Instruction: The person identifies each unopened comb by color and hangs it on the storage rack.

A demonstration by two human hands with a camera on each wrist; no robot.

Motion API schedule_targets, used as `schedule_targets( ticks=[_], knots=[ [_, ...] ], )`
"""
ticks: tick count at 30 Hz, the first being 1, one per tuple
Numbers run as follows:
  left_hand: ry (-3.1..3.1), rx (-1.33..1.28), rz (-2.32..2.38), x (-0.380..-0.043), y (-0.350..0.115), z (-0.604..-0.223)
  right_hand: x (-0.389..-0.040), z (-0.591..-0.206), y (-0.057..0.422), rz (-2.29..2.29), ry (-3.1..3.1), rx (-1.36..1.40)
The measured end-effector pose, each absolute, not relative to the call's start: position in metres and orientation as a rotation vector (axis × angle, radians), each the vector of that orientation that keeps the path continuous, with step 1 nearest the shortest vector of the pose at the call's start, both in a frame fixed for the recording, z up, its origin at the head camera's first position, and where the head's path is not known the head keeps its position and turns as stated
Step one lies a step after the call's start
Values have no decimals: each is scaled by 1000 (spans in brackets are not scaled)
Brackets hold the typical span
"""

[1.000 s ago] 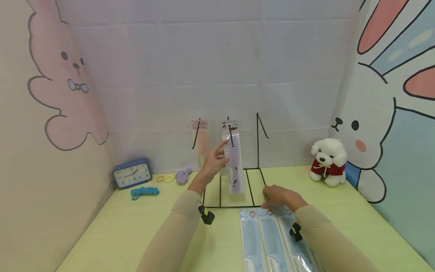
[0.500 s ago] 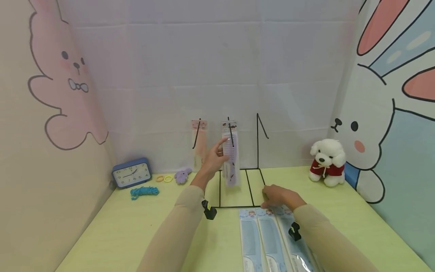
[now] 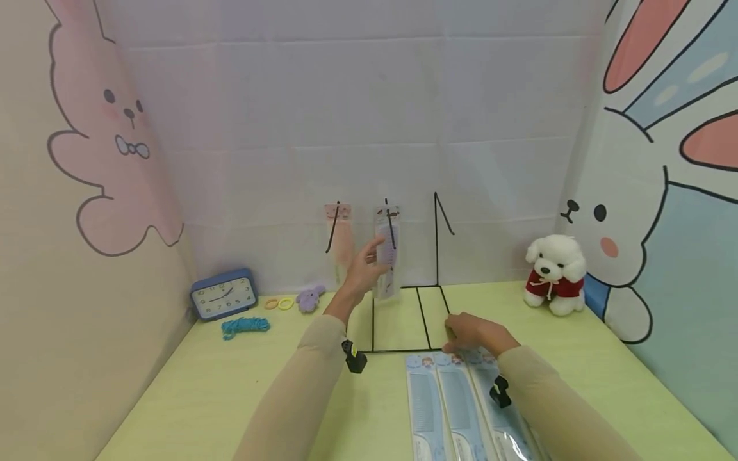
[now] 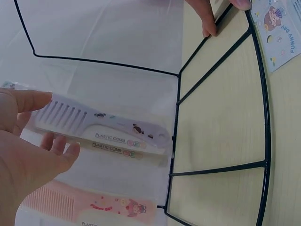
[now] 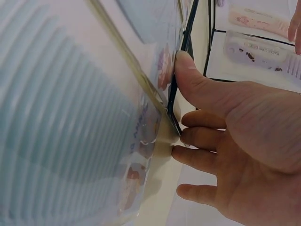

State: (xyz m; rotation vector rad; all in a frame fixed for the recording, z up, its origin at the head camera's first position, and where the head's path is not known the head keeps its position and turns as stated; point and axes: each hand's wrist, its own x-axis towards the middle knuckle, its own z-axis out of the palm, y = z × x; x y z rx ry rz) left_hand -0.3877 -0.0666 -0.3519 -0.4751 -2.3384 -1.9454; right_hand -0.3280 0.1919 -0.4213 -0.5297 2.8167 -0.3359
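A black wire display rack (image 3: 436,250) stands on the table with three upright hooks. From its middle hook hang packaged purple combs (image 4: 113,123), lying one behind another. My left hand (image 3: 362,276) is beside them with thumb and fingers spread apart; in the left wrist view one fingertip overlaps the front pack near the teeth. A packaged pink comb (image 3: 343,243) hangs on the left hook; the right hook is bare. My right hand (image 3: 475,333) grips the rack's base wire (image 5: 173,96) at its front right corner, thumb on one side and fingers on the other.
Several packaged blue combs (image 3: 425,403) lie in front of the rack, partly under the right forearm. At left are a blue clock (image 3: 225,294), blue cord (image 3: 245,325), two hair ties (image 3: 286,303) and a purple plush (image 3: 310,298). A white toy dog (image 3: 556,275) sits at right.
The front purple comb pack has slid back along the middle hook, away from me, and hangs against the others. My left fingers have come off it. My right hand has stayed still.
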Motion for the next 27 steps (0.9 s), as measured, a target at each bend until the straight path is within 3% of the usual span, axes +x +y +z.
schedule_targets(
  ticks=[11, 18, 27],
  knots=[
    [-2346, -507, -1930, -376, -71, -365, -328, -421, 193, -349, 2825, -558],
    [-2381, -723, -1833, -350, -77, -385, -327, -423, 194, -356, 2829, -568],
    [-2718, -779, -1243, -322, -107, -409, -325, -423, 196, -373, 2824, -581]
  ],
)
